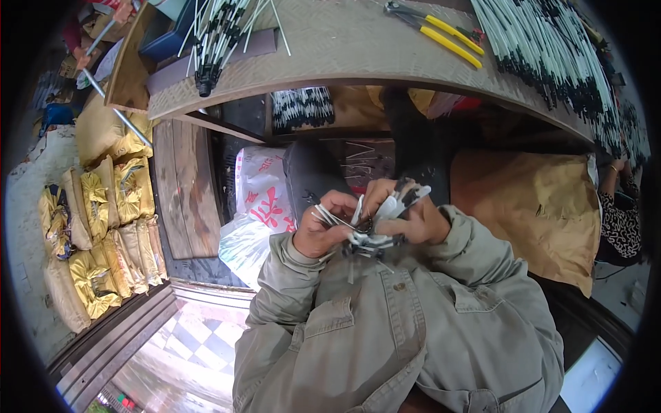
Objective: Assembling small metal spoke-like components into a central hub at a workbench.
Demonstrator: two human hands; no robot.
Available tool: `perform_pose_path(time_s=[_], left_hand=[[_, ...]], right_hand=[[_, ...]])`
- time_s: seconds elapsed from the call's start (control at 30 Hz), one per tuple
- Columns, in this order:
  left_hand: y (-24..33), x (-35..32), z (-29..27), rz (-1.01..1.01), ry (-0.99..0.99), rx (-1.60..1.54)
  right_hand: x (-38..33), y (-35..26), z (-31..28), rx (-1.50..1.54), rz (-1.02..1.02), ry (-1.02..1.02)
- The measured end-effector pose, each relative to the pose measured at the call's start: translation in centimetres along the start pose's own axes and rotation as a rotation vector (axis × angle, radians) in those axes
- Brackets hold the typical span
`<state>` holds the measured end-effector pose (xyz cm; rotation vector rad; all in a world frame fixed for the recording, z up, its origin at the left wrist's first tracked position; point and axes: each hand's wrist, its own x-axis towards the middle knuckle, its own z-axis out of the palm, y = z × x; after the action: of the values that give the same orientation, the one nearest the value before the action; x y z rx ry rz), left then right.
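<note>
In my lap, close to my chest, both hands work on a folded bundle of thin white rods with black joints [375, 242]. My left hand [322, 226] is closed on the bundle's left side, with several white rods sticking out between its fingers. Curled round the bundle's right side, my right hand [412, 219] pinches white pieces at its upper end. Fingers and rods overlap, so the exact grip points are hidden.
Ahead is a worktable [330, 51] with yellow-handled pliers [447, 38], a rod bundle [219, 45] and a large rod pile [551, 62]. A plastic bag [258, 179] stands left, a brown paper sack [530, 206] right. Another person's patterned sleeve [620, 227] shows far right.
</note>
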<state>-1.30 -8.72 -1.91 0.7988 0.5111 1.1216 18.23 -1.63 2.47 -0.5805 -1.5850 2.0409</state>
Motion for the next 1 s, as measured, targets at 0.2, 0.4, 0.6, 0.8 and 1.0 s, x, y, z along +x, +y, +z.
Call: perform_pose_path(time_s=[0.2, 0.4, 0.6, 0.8, 1.0], left_hand=[[-1.3, -1.1, -0.3, -0.026, 0.032, 0.033], [-0.7, -2.3, -0.3, 0.002, 0.117, 0.313], [-2.0, -2.6, -2.7, 0.197, 0.498, 0.103], [-1.6, -4.0, -4.3, 0.338, 0.265, 0.235], [-1.0, -3.9, -4.0, 0.356, 0.252, 0.352]], right_hand=[[-0.3, -0.8, 2.5, -0.200, 0.045, 0.123], [-0.7, -1.3, 3.5, -0.173, -0.018, 0.083], [-1.4, 0.1, 3.1, -0.165, -0.186, -0.195], [-1.5, 0.6, 3.7, -0.153, -0.174, -0.184], [-0.3, 0.3, 5.0, -0.251, -0.047, -0.126]])
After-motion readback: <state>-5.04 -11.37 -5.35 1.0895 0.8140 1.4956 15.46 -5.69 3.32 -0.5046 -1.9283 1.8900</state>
